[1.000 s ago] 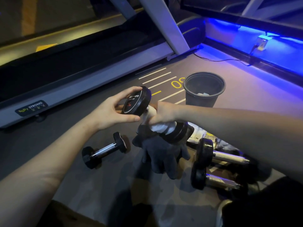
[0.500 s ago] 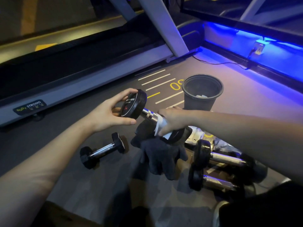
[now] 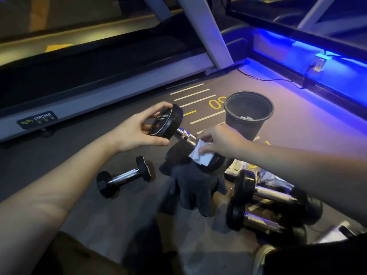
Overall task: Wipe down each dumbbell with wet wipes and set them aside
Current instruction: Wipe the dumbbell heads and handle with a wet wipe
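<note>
My left hand (image 3: 137, 132) grips the near black head of a dumbbell (image 3: 185, 134), holding it tilted above the floor. My right hand (image 3: 220, 139) pinches a white wet wipe (image 3: 200, 156) against the lower end of the chrome handle, by the far head. That far head rests over a dark glove (image 3: 195, 187) on the floor. A small hex dumbbell (image 3: 124, 177) lies on the floor to the left. Two larger dumbbells (image 3: 272, 197) (image 3: 262, 223) lie at the right, under my right forearm.
A black bucket (image 3: 248, 116) with a scrap of white inside stands behind my right hand. A treadmill (image 3: 99, 92) runs along the back left. A cable and wall socket (image 3: 318, 64) sit by the blue-lit wall. Packaging (image 3: 238, 168) lies behind the right dumbbells.
My right hand has slid the wipe down the handle from near the left head to the far head, baring the chrome. The left hand keeps its hold.
</note>
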Motion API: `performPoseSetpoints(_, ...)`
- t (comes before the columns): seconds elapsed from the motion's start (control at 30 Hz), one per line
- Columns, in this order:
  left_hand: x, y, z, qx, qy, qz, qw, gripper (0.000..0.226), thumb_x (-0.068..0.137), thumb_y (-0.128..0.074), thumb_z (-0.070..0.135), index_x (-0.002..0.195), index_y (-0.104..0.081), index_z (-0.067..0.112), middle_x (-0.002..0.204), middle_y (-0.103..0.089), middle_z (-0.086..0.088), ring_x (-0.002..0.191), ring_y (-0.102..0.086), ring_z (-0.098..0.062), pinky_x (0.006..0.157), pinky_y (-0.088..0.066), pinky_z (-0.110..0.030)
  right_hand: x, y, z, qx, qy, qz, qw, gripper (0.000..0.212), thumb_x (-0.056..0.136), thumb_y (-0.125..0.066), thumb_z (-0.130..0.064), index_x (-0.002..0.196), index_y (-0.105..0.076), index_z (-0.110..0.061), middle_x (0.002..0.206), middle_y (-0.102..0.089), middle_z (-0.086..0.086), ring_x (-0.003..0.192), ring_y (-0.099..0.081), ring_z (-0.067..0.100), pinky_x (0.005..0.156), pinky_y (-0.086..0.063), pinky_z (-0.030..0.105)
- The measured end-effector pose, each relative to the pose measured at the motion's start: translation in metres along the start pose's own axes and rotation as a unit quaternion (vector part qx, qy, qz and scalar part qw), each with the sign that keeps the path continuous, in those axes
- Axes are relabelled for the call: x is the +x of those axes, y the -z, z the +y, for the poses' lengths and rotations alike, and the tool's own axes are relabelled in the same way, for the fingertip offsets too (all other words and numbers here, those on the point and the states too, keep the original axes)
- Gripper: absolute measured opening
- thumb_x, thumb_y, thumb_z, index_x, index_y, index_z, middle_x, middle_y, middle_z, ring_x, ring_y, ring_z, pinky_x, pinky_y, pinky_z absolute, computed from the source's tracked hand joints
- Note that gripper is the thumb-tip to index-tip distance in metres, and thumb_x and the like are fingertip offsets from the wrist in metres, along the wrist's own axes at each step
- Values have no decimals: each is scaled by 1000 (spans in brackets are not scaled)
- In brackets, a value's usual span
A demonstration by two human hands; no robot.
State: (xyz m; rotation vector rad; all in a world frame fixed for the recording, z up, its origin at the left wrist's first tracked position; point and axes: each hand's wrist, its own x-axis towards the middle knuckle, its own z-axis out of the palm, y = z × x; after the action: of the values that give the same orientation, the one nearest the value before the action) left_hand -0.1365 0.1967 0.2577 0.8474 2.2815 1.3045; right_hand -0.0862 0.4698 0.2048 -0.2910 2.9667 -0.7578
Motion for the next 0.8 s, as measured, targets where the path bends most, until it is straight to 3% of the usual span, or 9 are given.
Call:
performPoseSetpoints(0.13, -1, -1, 2, -2, 2, 0, 1000, 91, 62, -89, 33, 141, -46, 48, 142, -48, -5, 101, -74, -19, 104, -52, -39, 5, -3, 4, -73, -9, 2, 997, 41, 70, -83, -48, 106, -77, -29, 89, -70, -7, 87, -62, 20, 73, -46, 31)
performPoseSetpoints(0.23, -1, -1, 1, -10, 3, 0, 1000, 91, 62, -89, 32, 141, -46, 48, 143, -48, -6, 102, -74, -21, 105, -52, -43, 15, 6, 11, -33, -24, -78, 996, 29, 69, -87, -41, 94, -79, -27, 78, -67, -1, 76, -54, 15, 67, -46, 34)
performPoseSetpoints(0.33, -1, -2, 1, -10, 1, -4, 1000, 90, 68, -91, 16, 140, -48, 49, 138, -54, 9, 107, -73, -20, 105, -52, -40, 21, 14, 19, 43, -21, -180, 982, 27, 73, -87, -29, 97, -79, -22, 88, -74, 1, 83, -64, 15, 80, -53, 38)
performPoseSetpoints(0.43, 0, -6, 7, -6, -7, -14, 1000, 88, 74, -86, -1, 140, -48, 44, 125, -62, 30, 112, -70, -14, 103, -52, -30, 24, 16, 24, 87, -45, -199, 975, 34, 70, -90, -20, 101, -76, -19, 97, -76, -7, 97, -69, 18, 91, -53, 34)
performPoseSetpoints(0.5, 0, -8, 10, -4, -8, -14, 1000, 87, 74, -84, -3, 140, -49, 42, 123, -62, 33, 111, -70, -12, 101, -52, -26, 26, 13, 25, 64, -37, -185, 980, 37, 67, -92, -23, 98, -71, -23, 95, -75, -7, 94, -68, 17, 88, -52, 33)
performPoseSetpoints(0.6, 0, -8, 12, 0, -5, -7, 1000, 86, 75, -84, -1, 141, -48, 41, 119, -62, 36, 107, -72, -12, 100, -53, -25, 18, 5, 19, 47, -19, -132, 990, 48, 63, -93, -29, 101, -66, -18, 87, -75, -7, 90, -66, 23, 86, -54, 42)
performPoseSetpoints(0.8, 2, -8, 9, 9, -4, 13, 1000, 86, 74, -86, 5, 140, -48, 46, 128, -57, 21, 106, -73, -20, 105, -51, -35, -13, -31, -7, 2, -24, 112, 993, 57, 62, -90, -39, 101, -53, -21, 91, -56, -4, 91, -50, 23, 76, -44, 40)
